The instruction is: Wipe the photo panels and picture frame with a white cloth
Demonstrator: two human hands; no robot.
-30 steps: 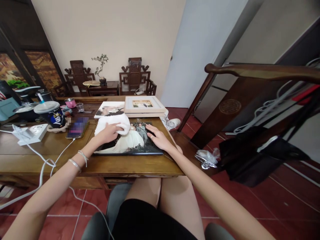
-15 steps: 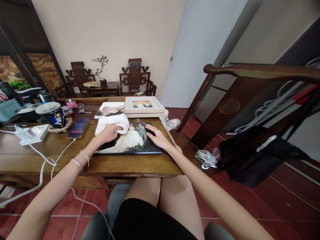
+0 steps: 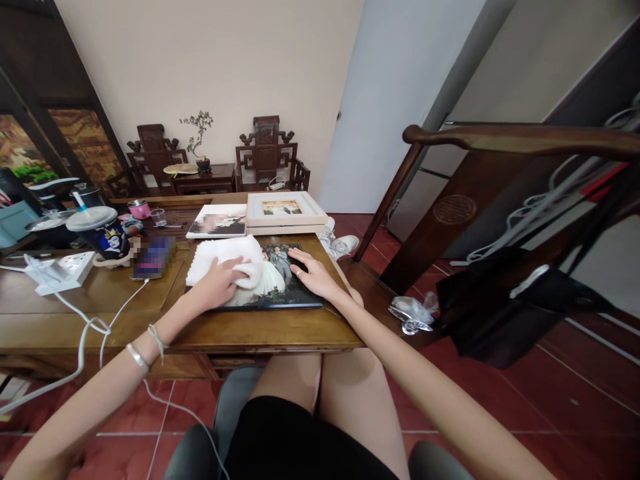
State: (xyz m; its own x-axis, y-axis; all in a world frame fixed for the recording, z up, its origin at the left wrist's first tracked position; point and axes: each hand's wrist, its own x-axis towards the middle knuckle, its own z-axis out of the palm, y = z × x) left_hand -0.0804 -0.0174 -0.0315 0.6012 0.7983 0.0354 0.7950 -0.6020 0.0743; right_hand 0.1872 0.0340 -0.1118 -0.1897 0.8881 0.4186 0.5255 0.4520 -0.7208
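A glossy wedding photo panel (image 3: 280, 297) lies flat on the wooden table, its left part covered by a white cloth (image 3: 207, 257). My left hand (image 3: 225, 280) is closed on the cloth and presses it against the picture; a fold bulges over the fingers. On the panel's right side rests my right hand (image 3: 313, 273), fingers stretched out over the printed figures, holding nothing.
Behind the panel are a white photo print (image 3: 217, 220) and stacked pale picture frames (image 3: 285, 207). To the left are a phone (image 3: 154, 259), a lidded drink cup (image 3: 107, 237) and a power strip (image 3: 75, 270) with white cables. A wooden chair (image 3: 435, 193) stands at right.
My left hand has moved the cloth slightly nearer to me over the panel, hiding more of the white dress. The right hand stays in nearly the same place.
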